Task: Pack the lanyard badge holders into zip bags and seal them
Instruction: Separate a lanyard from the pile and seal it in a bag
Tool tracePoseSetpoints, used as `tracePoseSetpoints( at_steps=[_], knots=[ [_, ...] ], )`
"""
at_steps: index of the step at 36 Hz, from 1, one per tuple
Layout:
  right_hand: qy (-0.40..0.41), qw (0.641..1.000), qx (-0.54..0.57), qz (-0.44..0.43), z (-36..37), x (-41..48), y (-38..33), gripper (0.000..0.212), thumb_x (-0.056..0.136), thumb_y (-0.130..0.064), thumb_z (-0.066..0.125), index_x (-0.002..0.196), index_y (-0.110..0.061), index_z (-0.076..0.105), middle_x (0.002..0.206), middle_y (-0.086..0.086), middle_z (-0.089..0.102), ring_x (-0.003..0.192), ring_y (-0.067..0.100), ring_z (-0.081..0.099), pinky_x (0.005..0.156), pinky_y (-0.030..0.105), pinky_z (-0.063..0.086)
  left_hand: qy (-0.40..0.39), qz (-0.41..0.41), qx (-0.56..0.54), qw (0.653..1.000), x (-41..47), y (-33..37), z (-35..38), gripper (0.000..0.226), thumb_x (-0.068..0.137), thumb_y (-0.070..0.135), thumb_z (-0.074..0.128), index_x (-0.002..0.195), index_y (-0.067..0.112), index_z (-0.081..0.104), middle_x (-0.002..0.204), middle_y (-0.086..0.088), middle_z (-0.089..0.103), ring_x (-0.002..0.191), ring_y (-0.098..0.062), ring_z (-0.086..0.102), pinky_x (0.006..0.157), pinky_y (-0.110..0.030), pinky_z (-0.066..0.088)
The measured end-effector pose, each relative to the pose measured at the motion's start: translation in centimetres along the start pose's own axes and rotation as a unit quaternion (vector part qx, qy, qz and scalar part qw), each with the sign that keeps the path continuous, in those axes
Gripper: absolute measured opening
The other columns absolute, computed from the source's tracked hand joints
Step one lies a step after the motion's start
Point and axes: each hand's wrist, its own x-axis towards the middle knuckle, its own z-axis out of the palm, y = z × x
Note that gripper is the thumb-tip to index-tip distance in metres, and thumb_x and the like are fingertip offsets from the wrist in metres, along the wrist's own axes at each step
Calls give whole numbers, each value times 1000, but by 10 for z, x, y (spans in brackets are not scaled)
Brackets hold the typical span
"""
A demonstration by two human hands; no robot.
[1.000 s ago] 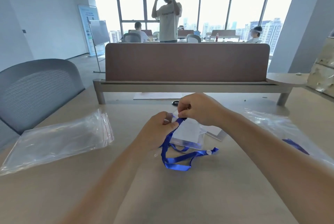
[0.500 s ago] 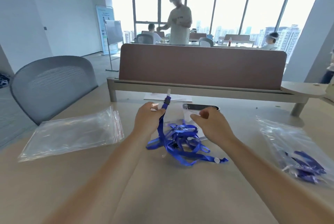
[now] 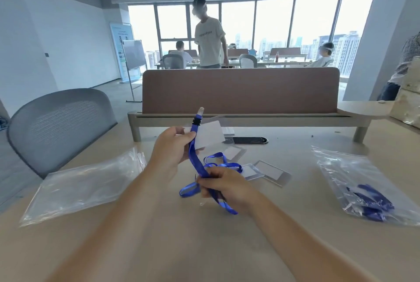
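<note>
Over mid-desk: both hands clamped on 1 blue lanyard.
L hand is curled round the strap near its clip end, clip pointing up, w/ a clear badge holder pinched in the same grip behind the strap. R hand, nearer the front edge, has its fingers closed round the bunched loops lower down, w/ strap ends sticking out below the fist. At least 3 loose badge holders lie flat on the desk just beyond the R hand, toward the back edge. Empty zip bags sit stacked by the left edge. 1 filled zip bag w/ blue lanyards inside lies by the right edge; can't tell if it's sealed. Dark cable port sits near the back edge, below the divider panel. Grey chair stands off the left edge.
</note>
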Motion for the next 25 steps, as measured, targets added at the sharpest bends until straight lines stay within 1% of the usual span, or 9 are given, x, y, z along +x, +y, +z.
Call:
tracePoseSetpoints(
  at_steps=[3,5,7,9,12,16,20,23,25],
  knots=[
    [-27,991,127,26,-16,-8,-1,12,96,2,57,101,5,68,69,5,64,69,21,52,75,31,49,-40,-24,-53,997,-3,7,-14,6,95,3,60,95,6,54,86,-11,70,67,-21,69,57,-28,58],
    [-47,983,175,35,-31,-13,-3,12,96,6,53,100,6,64,69,8,62,67,21,50,70,31,49,-91,-42,-64,993,-5,8,-22,9,96,2,57,89,9,56,80,-8,68,64,-18,66,53,-25,57],
    [-64,978,197,32,-46,-17,-3,12,91,4,58,100,3,66,70,13,56,65,23,52,67,32,46,-152,-48,-63,985,-8,7,-28,13,97,3,55,86,11,55,75,-6,67,59,-15,64,54,-25,57],
    [-53,978,200,28,-58,-20,-5,15,88,3,61,98,0,71,71,12,54,64,22,51,66,34,44,-205,-52,-57,976,-12,2,-32,10,97,5,54,89,11,56,74,-5,67,59,-16,64,55,-25,55],
    [-31,982,183,23,-71,-21,-11,16,88,-1,60,96,-1,74,71,12,54,62,20,49,67,34,48,-265,-67,-40,961,-16,-7,-36,7,96,5,53,95,10,58,82,-10,67,67,-21,63,57,-27,53],
    [-33,988,151,23,-81,-20,-21,16,91,-2,60,97,-1,74,73,13,54,64,20,51,68,35,50,-322,-72,31,943,-24,-20,-36,9,96,2,55,93,11,54,79,-9,62,65,-19,58,53,-25,47],
    [18,995,100,5,-81,-15,-36,15,95,1,57,96,1,72,78,15,61,64,20,53,69,33,50,-291,-53,126,947,-29,-32,-27,7,98,1,55,100,7,53,71,0,66,61,-15,61,58,-31,50],
    [77,997,13,-6,-78,-9,-45,12,94,-1,60,101,5,69,78,15,63,64,18,54,72,34,51,-222,-29,207,952,-26,-45,-17,6,97,6,56,102,7,53,90,-22,64,72,-26,57,67,-37,46],
    [111,991,-64,-22,-75,-7,-48,13,93,-4,63,101,3,71,75,12,68,65,17,56,74,38,54,-162,-14,254,953,-22,-56,-11,10,94,8,57,102,5,53,94,-23,64,74,-25,57,68,-38,49]
  ],
)
